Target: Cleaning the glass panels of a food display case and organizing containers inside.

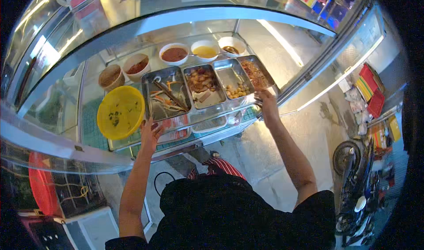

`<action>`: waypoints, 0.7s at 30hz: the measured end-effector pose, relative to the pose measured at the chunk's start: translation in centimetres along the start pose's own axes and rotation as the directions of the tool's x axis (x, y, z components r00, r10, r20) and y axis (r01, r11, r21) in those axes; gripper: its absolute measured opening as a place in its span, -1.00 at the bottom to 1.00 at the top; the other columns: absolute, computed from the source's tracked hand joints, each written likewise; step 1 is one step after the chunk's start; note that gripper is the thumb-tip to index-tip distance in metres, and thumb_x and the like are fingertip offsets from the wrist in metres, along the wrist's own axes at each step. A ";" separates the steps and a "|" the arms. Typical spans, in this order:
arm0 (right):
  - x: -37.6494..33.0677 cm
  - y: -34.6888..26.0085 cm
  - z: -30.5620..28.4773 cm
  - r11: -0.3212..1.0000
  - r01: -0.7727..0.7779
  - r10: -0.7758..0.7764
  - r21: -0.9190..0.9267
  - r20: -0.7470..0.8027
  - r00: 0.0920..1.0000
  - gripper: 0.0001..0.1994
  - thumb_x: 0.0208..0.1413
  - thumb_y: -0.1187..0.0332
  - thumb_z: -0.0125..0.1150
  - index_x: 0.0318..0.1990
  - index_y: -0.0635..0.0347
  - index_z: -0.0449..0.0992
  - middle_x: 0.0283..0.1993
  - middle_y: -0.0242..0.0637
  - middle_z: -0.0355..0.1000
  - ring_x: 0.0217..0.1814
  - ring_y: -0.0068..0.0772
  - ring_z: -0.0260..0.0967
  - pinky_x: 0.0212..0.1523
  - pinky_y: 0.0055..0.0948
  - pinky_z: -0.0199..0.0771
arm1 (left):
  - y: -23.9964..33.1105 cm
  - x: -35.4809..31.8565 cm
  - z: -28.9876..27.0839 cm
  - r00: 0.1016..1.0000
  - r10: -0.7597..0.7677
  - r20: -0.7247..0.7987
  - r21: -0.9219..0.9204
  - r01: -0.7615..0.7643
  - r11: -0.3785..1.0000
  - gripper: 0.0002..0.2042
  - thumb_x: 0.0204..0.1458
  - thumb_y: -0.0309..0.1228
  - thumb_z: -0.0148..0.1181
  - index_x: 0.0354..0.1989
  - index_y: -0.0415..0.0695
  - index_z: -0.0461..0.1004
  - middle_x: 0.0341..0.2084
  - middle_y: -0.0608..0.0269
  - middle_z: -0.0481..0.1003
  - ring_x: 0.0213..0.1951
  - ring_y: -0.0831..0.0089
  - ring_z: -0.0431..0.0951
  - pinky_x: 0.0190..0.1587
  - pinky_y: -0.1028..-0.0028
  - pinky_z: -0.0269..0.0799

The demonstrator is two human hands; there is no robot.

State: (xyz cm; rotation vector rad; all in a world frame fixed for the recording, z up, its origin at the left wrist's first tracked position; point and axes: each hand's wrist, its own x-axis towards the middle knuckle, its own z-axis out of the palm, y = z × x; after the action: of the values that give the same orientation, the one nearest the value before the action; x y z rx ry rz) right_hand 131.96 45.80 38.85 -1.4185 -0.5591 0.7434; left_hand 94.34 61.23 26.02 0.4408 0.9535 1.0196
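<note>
Four metal trays stand side by side in a glass food case. My left hand (151,136) is at the near left corner of the leftmost tray (148,104), fingers apart and stretched forward, holding nothing that I can see. That tray holds shredded vegetables and brown tongs (170,94). Close by on the left lies a round yellow basket (130,113) with dark bits in it. My right hand (267,103) has its fingers bent around the near corner of the rightmost tray (270,80), which holds reddish-brown food. Between them are a tray of browned pieces (203,83) and a tray of small round balls (237,91).
Behind the trays stand white bowls of red sauce (173,54), yellow sauce (205,51) and dark sauce (231,46). Two tubs (111,77) sit at left. A glass panel's frame (185,17) crosses above. A motorcycle (355,183) is parked at right; a red stool (40,183) is at left.
</note>
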 end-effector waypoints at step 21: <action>11.5 11.2 -1.9 0.836 -0.458 0.428 0.303 0.163 0.889 -0.83 0.10 0.44 -0.04 -0.24 0.41 0.33 -0.28 -0.09 0.35 -0.19 -0.23 0.41 -0.11 -0.29 0.53 | -1.7 1.2 0.4 0.987 0.089 -0.133 0.110 -0.075 0.991 -0.77 0.04 -0.55 -0.07 -0.13 -0.23 0.14 -0.37 0.01 0.38 -0.35 0.20 0.50 -0.23 0.18 0.58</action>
State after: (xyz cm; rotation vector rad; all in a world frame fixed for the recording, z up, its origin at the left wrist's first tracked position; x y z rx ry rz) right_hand 139.56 53.02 26.56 -1.2057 -0.1485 1.2198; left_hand 95.82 61.48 24.49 0.5052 1.1234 1.0885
